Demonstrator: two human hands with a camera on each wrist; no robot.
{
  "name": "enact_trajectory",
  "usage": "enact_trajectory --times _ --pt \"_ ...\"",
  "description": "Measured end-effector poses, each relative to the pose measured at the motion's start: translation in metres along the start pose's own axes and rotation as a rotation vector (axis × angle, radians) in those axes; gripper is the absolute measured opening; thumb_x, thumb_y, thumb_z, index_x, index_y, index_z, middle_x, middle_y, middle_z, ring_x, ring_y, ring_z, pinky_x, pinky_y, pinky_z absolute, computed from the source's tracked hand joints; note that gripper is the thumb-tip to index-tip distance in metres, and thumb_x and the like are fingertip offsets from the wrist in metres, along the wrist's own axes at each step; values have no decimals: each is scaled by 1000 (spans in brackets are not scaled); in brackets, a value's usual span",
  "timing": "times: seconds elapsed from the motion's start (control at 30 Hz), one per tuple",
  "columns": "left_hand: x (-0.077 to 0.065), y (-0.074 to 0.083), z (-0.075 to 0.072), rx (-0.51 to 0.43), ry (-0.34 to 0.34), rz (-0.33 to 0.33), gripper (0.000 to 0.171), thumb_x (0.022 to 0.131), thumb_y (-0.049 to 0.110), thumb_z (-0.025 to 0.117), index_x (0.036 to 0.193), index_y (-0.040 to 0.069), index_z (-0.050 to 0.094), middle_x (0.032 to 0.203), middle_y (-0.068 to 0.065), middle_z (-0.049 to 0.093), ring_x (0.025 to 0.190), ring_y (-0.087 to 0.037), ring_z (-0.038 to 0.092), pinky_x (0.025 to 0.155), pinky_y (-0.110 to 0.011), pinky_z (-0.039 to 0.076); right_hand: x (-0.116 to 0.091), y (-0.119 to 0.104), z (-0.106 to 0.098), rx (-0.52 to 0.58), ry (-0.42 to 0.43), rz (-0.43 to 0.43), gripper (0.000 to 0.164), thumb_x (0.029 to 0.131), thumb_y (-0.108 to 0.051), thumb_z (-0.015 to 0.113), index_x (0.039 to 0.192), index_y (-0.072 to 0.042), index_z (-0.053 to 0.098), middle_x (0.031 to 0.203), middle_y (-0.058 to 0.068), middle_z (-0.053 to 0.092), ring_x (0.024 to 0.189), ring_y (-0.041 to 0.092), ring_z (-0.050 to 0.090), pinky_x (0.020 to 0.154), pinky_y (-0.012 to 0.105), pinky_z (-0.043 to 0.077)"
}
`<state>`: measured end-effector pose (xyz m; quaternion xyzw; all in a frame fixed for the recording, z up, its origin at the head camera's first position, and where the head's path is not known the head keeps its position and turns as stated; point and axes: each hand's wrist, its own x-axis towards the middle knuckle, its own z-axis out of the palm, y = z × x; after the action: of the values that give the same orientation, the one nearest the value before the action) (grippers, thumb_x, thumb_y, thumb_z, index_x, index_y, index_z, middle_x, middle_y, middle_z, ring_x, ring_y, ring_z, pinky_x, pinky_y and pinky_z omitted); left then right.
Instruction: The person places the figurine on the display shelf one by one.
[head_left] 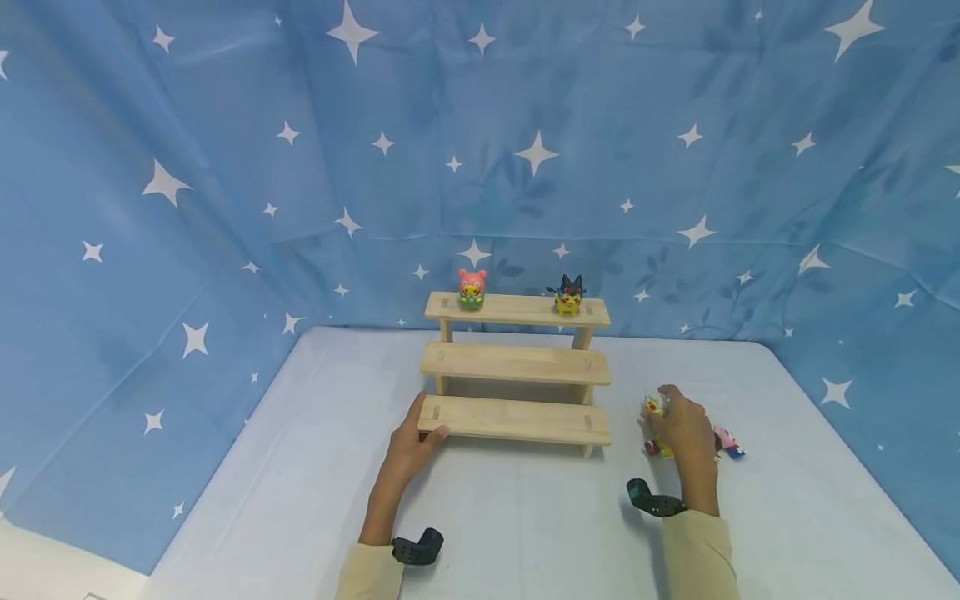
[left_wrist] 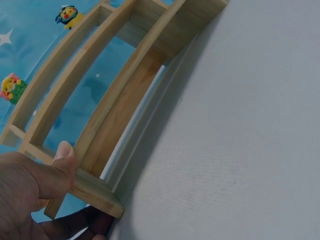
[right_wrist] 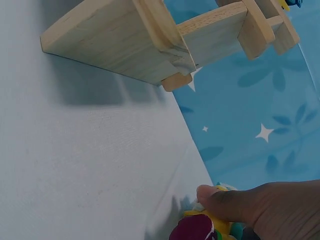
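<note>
A three-step wooden display stand (head_left: 514,419) stands on the white table. My left hand (head_left: 408,450) grips the left end of its lowest step, thumb in front; the left wrist view shows that thumb (left_wrist: 64,159) on the wood and other fingers reaching under the end. To the right of the stand, my right hand (head_left: 684,425) pinches a small yellow and white figurine (head_left: 651,406) among other toys. A yellow figurine with a dark red part (head_left: 651,448) lies just below it. A pink and blue figurine (head_left: 727,442) lies partly hidden behind the hand.
On the top step sit a pink-hooded yellow figurine (head_left: 472,289) at the left and a black-eared yellow figurine (head_left: 569,296) at the right. A blue star-printed curtain (head_left: 480,183) hangs behind and beside the white table (head_left: 525,533).
</note>
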<state>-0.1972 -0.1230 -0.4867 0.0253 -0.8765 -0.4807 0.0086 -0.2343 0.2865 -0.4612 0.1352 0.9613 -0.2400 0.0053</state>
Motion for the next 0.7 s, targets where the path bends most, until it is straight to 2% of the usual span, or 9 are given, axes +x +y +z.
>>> enact_trajectory --times 0.33,0.57,0.7 --pt "-1 -2 0 -25 -2 -8 80 93 27 66 156 7 21 155 -24 32 142 -46 33 113 -61 29 -1 0 6 47 93 2 57 91 -18 67 139 2 45 132 36 51 112 54 54 86 63 48" --pt "1 -4 1 -29 -4 -4 81 93 30 65 156 7 20 155 -23 32 142 -45 32 114 -60 28 -1 0 10 108 184 17 58 92 -19 66 141 2 43 128 36 54 100 46 58 82 57 50" --pt "-1 -6 0 -34 -1 10 81 93 29 66 156 6 20 155 -25 33 141 -46 34 113 -60 30 1 -2 9 205 236 57 65 96 -24 62 149 -1 33 134 35 51 111 49 55 92 61 48"
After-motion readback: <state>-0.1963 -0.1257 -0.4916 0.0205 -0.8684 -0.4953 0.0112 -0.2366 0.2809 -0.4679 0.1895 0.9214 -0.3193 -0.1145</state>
